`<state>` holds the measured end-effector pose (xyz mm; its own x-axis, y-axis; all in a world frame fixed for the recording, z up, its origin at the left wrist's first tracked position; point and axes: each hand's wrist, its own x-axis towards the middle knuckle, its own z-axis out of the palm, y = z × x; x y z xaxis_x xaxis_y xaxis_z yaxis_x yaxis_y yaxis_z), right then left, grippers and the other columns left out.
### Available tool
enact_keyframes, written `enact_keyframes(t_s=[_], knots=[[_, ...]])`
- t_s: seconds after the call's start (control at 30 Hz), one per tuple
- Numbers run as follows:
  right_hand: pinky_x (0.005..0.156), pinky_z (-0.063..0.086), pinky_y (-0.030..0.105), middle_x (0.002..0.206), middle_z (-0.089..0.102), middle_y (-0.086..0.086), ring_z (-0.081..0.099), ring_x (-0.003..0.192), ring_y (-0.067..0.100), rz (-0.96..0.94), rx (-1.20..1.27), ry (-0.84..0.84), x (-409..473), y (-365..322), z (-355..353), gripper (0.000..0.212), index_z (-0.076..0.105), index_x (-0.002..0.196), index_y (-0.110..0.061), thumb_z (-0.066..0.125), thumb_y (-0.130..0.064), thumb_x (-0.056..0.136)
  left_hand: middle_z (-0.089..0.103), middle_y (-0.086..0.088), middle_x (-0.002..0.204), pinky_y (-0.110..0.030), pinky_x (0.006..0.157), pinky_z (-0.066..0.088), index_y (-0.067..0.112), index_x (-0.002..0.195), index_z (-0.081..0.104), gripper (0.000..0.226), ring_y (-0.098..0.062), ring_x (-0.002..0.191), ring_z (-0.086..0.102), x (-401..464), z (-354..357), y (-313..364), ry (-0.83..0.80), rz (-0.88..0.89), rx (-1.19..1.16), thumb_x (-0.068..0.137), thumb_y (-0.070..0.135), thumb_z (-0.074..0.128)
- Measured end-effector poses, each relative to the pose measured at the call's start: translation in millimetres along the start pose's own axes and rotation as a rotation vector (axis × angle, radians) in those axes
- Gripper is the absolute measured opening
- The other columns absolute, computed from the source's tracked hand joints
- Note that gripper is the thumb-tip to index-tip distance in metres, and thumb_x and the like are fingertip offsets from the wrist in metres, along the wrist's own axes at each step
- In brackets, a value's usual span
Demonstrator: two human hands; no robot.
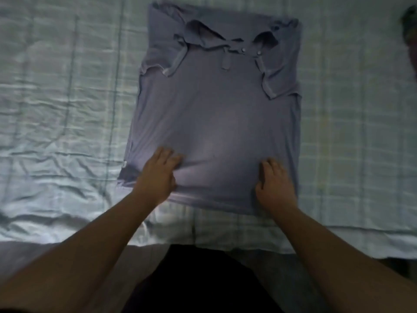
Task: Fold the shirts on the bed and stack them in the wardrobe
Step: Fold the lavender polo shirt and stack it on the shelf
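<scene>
**A:** I'm watching the head view now. The blue-grey polo shirt (214, 114) lies flat on the checked bedsheet (56, 98), collar (225, 39) at the far end, hem nearest the body. Both sleeves look folded in over the chest.

**B:** Hands?

**A:** Both down on the hem end. Left hand (158, 175) rests palm-down near the lower left corner, fingers together and pressing into the cloth. Right hand (274, 181) is at the lower right, fingers curled down. I can't tell whether it has a pinch on the fabric or only pushes on it.

**B:** So which way does the shirt run from them?

**A:** Straight away from the fingers. Its long axis goes hem to collar, up the frame, and the two hands are about equally near the hem. I'd judge the next fold carries the hem up toward the collar.

**B:** Anything you can't read?

**A:** It's dim and soft. The lower left corner is bunched and shadowed. A dark shape (409, 30) is cut off at the right edge; can't name it. No wardrobe in view.
</scene>
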<state>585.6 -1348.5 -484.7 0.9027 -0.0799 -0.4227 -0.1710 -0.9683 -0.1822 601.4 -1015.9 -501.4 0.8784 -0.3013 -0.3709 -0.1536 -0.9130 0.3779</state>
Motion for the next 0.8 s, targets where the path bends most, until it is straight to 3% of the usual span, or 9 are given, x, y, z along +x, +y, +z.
enact_keyframes(t_s=[0.17, 0.27, 0.33, 0.43, 0.5, 0.6, 0.67, 0.73, 0.8], knots=[[0.08, 0.051, 0.05, 0.109, 0.059, 0.027, 0.06, 0.097, 0.046, 0.474, 0.358, 0.045, -47.3, 59.2, -5.4, 0.052, 0.056, 0.111, -0.004, 0.053, -0.028, 0.065, 0.055, -0.02, 0.126, -0.052, 0.1, 0.043, 0.01, 0.133, 0.048, 0.055, -0.043, 0.116, 0.052, -54.3, -4.4, -19.4, 0.208, -0.58, -0.254, 0.079, 0.011, 0.057], [0.093, 0.049, 0.049, 0.129, 0.053, 0.03, 0.055, 0.114, 0.046, 0.684, 0.478, -0.002, -49.9, 71.0, -2.8, 0.063, 0.046, 0.135, 0.0, 0.067, -0.024, 0.08, 0.054, -0.017, 0.132, -0.052, 0.099, 0.043, 0.015, 0.136, 0.045, 0.058, -0.042, 0.122, 0.05, -56.4, -12.4, -24.8, 0.186, -0.89, -0.346, 0.083, 0.025, 0.068], [0.093, 0.05, 0.047, 0.126, 0.055, 0.03, 0.056, 0.114, 0.044, 0.73, 0.546, -0.055, -45.6, 70.8, -3.6, 0.06, 0.048, 0.131, 0.003, 0.07, -0.022, 0.081, 0.061, -0.021, 0.122, -0.046, 0.092, 0.048, 0.006, 0.13, 0.051, 0.059, -0.043, 0.113, 0.058, -53.8, -15.2, -31.3, 0.237, -0.98, -0.503, 0.082, 0.031, 0.073], [0.082, 0.048, 0.042, 0.101, 0.062, 0.032, 0.061, 0.104, 0.044, 0.648, 0.537, -0.199, -45.0, 64.0, -8.0, 0.034, 0.063, 0.1, 0.006, 0.061, -0.023, 0.082, 0.064, -0.019, 0.091, -0.038, 0.07, 0.046, -0.003, 0.109, 0.063, 0.042, -0.041, 0.09, 0.065, -53.4, -18.9, -39.7, 0.186, -1.04, -0.626, 0.083, 0.028, 0.075], [0.085, 0.048, 0.042, 0.109, 0.063, 0.029, 0.06, 0.104, 0.043, 0.659, 0.524, -0.21, -46.5, 65.5, -3.4, 0.026, 0.063, 0.103, 0.006, 0.057, -0.014, 0.088, 0.058, -0.014, 0.075, -0.033, 0.06, 0.043, -0.001, 0.094, 0.063, 0.023, -0.032, 0.065, 0.059, -55.2, -21.8, -43.6, 0.081, -1.059, -0.755, 0.087, 0.02, 0.072], [0.082, 0.052, 0.049, 0.105, 0.059, 0.026, 0.059, 0.088, 0.038, 0.738, 0.778, -0.103, -57.8, 73.8, -0.7, 0.026, 0.057, 0.111, 0.005, 0.052, -0.004, 0.088, 0.057, -0.013, 0.063, -0.025, 0.049, 0.035, 0.004, 0.09, 0.061, 0.016, -0.02, 0.048, 0.048, -66.9, -24.0, -51.4, 0.042, -1.082, -0.937, 0.09, 0.017, 0.069], [0.071, 0.055, 0.041, 0.098, 0.057, 0.021, 0.056, 0.078, 0.029, 0.745, 1.04, -0.046, -74.5, 71.1, -14.1, 0.017, 0.054, 0.107, 0.0, 0.05, -0.004, 0.091, 0.055, -0.011, 0.062, -0.026, 0.051, 0.033, 0.006, 0.089, 0.061, 0.017, -0.017, 0.049, 0.047, -81.2, -35.4, -49.6, 0.095, -1.038, -1.034, 0.09, 0.021, 0.07], [0.059, 0.057, 0.029, 0.091, 0.058, 0.018, 0.058, 0.075, 0.025, 0.7, 1.164, 0.021, -90.7, 72.9, -32.5, 0.014, 0.055, 0.108, 0.0, 0.05, -0.004, 0.095, 0.057, -0.009, 0.077, -0.029, 0.06, 0.041, 0.012, 0.088, 0.061, 0.017, -0.018, 0.066, 0.052, -97.7, -49.3, -43.7, 0.131, -0.959, -1.141, 0.092, 0.027, 0.068], [0.062, 0.056, 0.028, 0.093, 0.059, 0.017, 0.06, 0.076, 0.025, 0.659, 1.205, 0.063, -104.6, 79.3, -48.0, 0.017, 0.055, 0.112, 0.001, 0.052, -0.008, 0.098, 0.062, -0.007, 0.093, -0.037, 0.078, 0.054, 0.014, 0.093, 0.063, 0.016, -0.02, 0.085, 0.059, -114.3, -60.3, -38.7, 0.12, -0.883, -1.224, 0.094, 0.03, 0.066]])
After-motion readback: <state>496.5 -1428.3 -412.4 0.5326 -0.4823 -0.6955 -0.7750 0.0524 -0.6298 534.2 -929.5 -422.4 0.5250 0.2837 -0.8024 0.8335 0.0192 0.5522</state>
